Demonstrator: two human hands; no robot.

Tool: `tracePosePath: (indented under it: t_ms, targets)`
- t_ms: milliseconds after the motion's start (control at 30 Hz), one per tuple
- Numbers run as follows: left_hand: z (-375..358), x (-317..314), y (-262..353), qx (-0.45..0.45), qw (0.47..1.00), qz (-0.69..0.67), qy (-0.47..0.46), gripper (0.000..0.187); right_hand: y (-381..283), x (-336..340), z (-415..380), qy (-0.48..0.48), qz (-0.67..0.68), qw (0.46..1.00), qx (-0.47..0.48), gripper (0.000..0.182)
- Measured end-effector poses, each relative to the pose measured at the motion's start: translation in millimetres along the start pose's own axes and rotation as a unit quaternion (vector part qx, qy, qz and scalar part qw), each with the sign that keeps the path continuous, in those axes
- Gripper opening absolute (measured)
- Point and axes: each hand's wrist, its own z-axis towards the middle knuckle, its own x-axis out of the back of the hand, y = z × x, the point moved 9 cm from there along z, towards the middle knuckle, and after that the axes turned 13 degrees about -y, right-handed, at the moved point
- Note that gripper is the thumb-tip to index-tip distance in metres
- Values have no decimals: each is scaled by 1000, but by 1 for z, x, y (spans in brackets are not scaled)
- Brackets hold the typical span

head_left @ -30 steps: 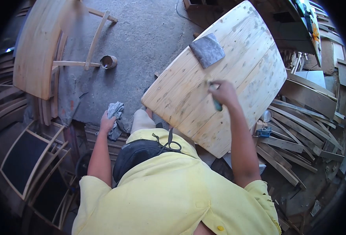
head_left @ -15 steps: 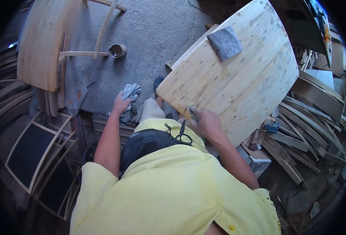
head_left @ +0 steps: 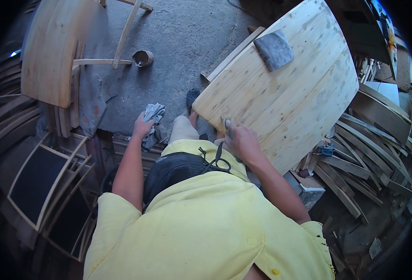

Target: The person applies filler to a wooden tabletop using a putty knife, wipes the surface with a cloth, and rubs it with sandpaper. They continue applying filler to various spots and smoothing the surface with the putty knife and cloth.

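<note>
I see R hand (head_left: 244, 143) clamped on small tool (head_left: 228, 127) at wood panel (head_left: 285, 93) edge, L hand (head_left: 142, 128) gripping grey rag (head_left: 153, 116), no readable text

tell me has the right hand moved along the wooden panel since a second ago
Yes. The right hand came down from the middle of the wooden panel, away from the grey sandpaper sheet, to the panel's near edge.

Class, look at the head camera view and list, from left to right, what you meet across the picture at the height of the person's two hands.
Dark framed panels → left hand holding a grey rag → bare knee → right hand holding a small tool on the wooden tabletop → pile of wooden slats.
</note>
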Motion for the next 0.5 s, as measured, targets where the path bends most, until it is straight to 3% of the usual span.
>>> tracePosePath:
  t_ms: [67,267,500]
  targets:
    - [-14,6,19,5,1000,-6,-15,54,-8,-6,-6,-78,-13,997,17,31]
    - [-18,8,27,15,999,-25,-41,54,-35,21,17,12,-21,999,41,32]
    - [-10,10,13,5,999,-30,-15,60,-28,3,18,-37,-58,997,47,30]
